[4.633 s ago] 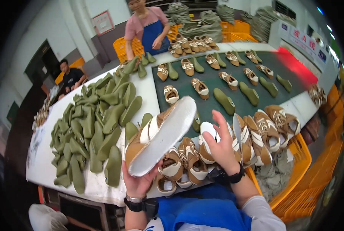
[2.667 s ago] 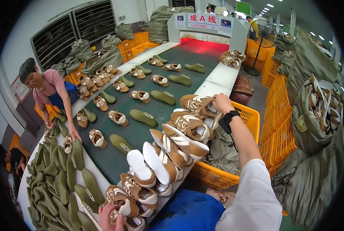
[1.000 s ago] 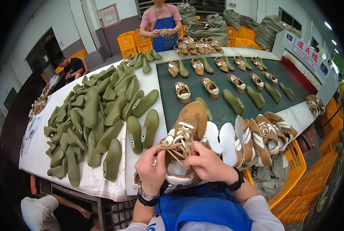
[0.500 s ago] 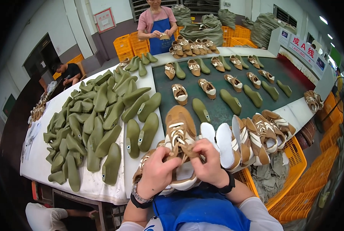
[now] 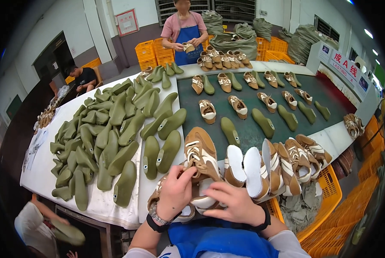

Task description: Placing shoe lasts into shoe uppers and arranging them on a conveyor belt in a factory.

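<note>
A brown suede sneaker with white stripes (image 5: 204, 148) stands in front of me at the near edge of the table, toe pointing away. My left hand (image 5: 173, 194) pinches its brown laces (image 5: 193, 160) near the top of the tongue. Over the shoe's opening and pale heel, my right hand (image 5: 237, 203) lies with its fingers stretched out and no lace between them. Part of another sneaker (image 5: 157, 191) shows beneath and left of the held one. Right of my hands, several sneakers and white insoles (image 5: 251, 167) stand in a close row.
Green shoe lasts (image 5: 102, 137) lie heaped on the white table (image 5: 134, 215) at left. Sneakers and lasts line a green conveyor (image 5: 252, 129) ahead. An orange crate (image 5: 330, 182) stands at right. Across, a person (image 5: 183, 32) holds a beige piece; at lower left another moves a last (image 5: 67, 232).
My right hand has let go of the laces and moved down to the shoe's heel, its fingers straightening. My left hand keeps its pinch. A co-worker's hand with a last has come in at lower left.
</note>
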A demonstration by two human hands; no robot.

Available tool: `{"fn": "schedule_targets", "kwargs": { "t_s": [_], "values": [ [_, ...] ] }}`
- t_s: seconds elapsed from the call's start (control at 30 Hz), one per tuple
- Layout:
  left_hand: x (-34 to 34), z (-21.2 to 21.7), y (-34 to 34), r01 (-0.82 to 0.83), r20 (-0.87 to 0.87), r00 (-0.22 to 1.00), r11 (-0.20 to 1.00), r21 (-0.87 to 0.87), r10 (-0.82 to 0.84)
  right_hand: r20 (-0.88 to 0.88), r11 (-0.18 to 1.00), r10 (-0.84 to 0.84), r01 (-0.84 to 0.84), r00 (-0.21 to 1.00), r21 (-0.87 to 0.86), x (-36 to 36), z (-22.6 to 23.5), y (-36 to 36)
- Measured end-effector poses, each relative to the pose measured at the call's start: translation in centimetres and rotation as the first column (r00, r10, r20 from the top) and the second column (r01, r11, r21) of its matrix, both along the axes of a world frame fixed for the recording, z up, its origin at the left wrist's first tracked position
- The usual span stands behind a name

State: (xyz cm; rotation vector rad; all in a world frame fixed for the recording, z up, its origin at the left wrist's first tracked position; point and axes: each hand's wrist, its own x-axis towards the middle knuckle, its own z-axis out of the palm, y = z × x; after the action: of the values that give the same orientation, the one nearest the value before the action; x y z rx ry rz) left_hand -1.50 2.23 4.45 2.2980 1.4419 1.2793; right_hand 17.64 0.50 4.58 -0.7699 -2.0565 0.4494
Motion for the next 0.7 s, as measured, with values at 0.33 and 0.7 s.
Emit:
{"fn": "schedule_targets", "kwargs": {
  "t_s": [0.33, 0.7],
  "values": [
    [3.7, 1.3, 1.8, 0.016, -0.165, 0.986, 0.985, 0.172, 0.013, 0.164, 0.958, -0.194, 0.151, 0.967, 0.244, 1.9, -1.9, 1.1],
    [5.0, 0.5, 1.8, 0.002, 0.156, 0.987, 0.988, 0.157, -0.027, 0.106, 0.956, -0.188, 0.157, 0.976, 0.25, 1.3, -2.3, 0.8]
  ]
}}
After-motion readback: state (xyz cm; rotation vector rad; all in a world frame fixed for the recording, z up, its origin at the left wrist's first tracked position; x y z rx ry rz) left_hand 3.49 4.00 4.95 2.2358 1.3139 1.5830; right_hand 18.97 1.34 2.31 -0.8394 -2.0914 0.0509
